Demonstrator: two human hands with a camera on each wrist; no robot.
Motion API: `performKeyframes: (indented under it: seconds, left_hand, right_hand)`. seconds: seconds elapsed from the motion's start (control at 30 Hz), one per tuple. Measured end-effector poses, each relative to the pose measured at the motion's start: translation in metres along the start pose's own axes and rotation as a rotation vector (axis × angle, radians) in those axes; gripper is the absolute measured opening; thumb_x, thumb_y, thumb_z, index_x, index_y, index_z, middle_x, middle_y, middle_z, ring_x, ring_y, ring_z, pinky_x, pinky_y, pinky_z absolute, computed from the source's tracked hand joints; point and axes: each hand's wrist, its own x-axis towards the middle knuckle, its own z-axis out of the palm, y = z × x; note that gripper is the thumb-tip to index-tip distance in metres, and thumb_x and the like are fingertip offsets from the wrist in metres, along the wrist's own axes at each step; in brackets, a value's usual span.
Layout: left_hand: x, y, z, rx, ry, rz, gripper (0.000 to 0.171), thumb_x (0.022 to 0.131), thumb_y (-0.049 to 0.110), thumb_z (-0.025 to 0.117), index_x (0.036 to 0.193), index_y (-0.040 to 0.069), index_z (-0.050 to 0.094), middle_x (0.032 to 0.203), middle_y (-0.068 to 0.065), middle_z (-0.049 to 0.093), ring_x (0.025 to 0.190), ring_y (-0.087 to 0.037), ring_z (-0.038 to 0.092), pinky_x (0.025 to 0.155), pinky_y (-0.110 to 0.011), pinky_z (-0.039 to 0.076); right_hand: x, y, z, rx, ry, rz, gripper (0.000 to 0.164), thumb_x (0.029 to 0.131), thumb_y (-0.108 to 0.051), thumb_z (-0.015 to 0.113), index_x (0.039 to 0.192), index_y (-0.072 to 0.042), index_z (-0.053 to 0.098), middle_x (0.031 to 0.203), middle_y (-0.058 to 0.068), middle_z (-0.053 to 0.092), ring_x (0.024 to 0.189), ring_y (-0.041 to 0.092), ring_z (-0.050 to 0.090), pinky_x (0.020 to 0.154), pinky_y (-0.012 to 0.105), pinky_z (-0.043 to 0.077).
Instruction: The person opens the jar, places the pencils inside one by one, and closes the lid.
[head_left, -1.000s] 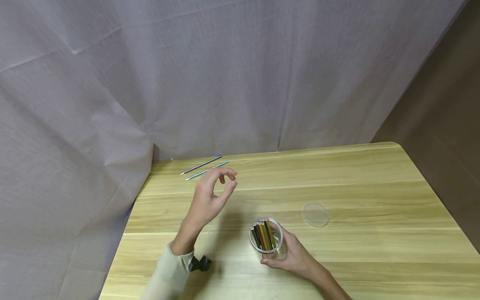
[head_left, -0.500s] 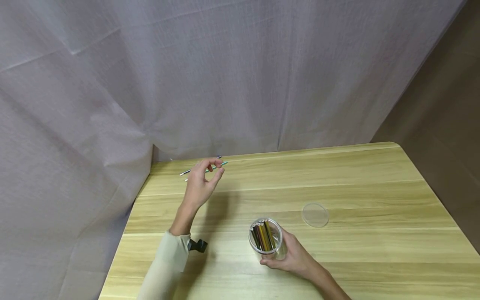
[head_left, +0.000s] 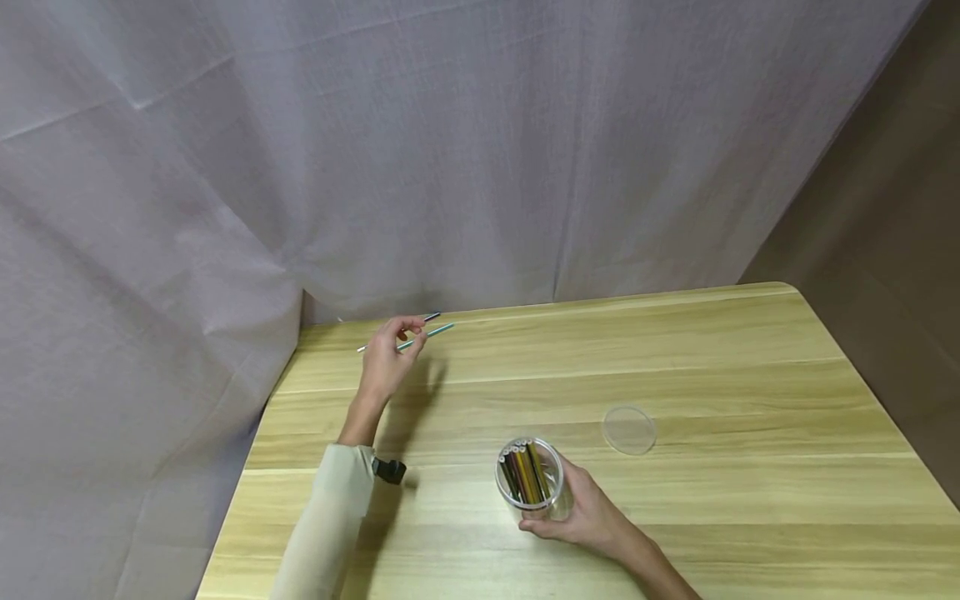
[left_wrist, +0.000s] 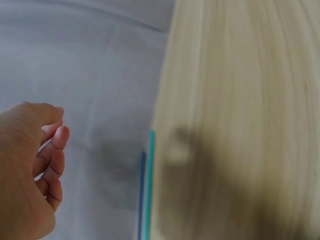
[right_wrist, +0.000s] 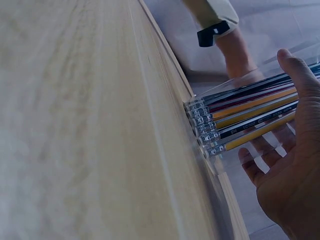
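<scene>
My left hand (head_left: 387, 358) hovers over two pencils near the table's back left, its fingers loosely bent and holding nothing. The teal pencil (left_wrist: 149, 185) and the dark blue pencil (left_wrist: 142, 195) lie side by side, partly hidden by that hand in the head view. My right hand (head_left: 588, 510) grips a clear round jar (head_left: 557, 498) from its right side. Several pencils (right_wrist: 250, 120) lean together inside the jar, with yellow, orange and dark shafts. In the right wrist view, fingers and thumb wrap the clear wall.
A clear round lid (head_left: 630, 431) lies flat on the wooden table (head_left: 735, 383), right of the jar. A grey curtain (head_left: 450, 150) hangs along the table's back and left sides. A black camera mount (head_left: 389, 471) sits at the left wrist.
My left hand has moved left and slightly toward the back, coming over the two pencils. The right hand and the jar have stayed in place.
</scene>
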Motion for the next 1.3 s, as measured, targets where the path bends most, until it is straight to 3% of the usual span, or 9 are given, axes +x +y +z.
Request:
performKeyframes:
  seconds: [0.2,0.57,0.77,1.3]
  left_hand:
    - [0.001,-0.024,0.004,0.015,-0.009,-0.123,0.017,0.095,0.009,0.079,0.112,0.005,0.078,0.103,-0.008,0.075,0.095,-0.035,0.064,0.077,-0.038,0.044]
    - [0.001,-0.060,0.011,0.126,-0.073,-0.283,0.018,0.098,0.016,0.077,0.115,0.009,0.078,0.110,-0.005,0.077,0.100,-0.029,0.068,0.089,-0.046,0.049]
    - [0.000,-0.070,0.013,0.192,-0.094,-0.274,0.016,0.096,0.013,0.078,0.112,0.010,0.078,0.109,-0.005,0.078,0.107,-0.029,0.072,0.099,-0.049,0.048]
    - [-0.001,-0.080,0.017,0.247,-0.082,-0.279,0.013,0.097,0.013,0.078,0.109,0.012,0.079,0.106,-0.005,0.078,0.110,-0.030,0.070,0.102,-0.052,0.045]
  right_hand:
    - [0.000,0.000,0.002,0.010,-0.005,-0.012,0.088,0.080,-0.015,0.094,0.154,-0.011,0.047,0.136,0.008,0.068,0.120,0.023,0.067,0.108,0.038,0.050]
    - [-0.001,-0.005,0.004,0.014,-0.005,0.025,0.087,0.080,-0.018,0.094,0.153,-0.015,0.048,0.137,0.005,0.068,0.120,0.023,0.067,0.109,0.038,0.049]
    - [-0.001,-0.006,0.005,-0.004,-0.005,0.010,0.087,0.080,-0.019,0.094,0.153,-0.013,0.048,0.137,0.006,0.068,0.121,0.023,0.067,0.110,0.038,0.049]
    - [-0.003,-0.004,0.005,-0.005,-0.009,0.005,0.087,0.081,-0.019,0.094,0.154,-0.013,0.047,0.138,0.006,0.067,0.121,0.023,0.067,0.110,0.038,0.049]
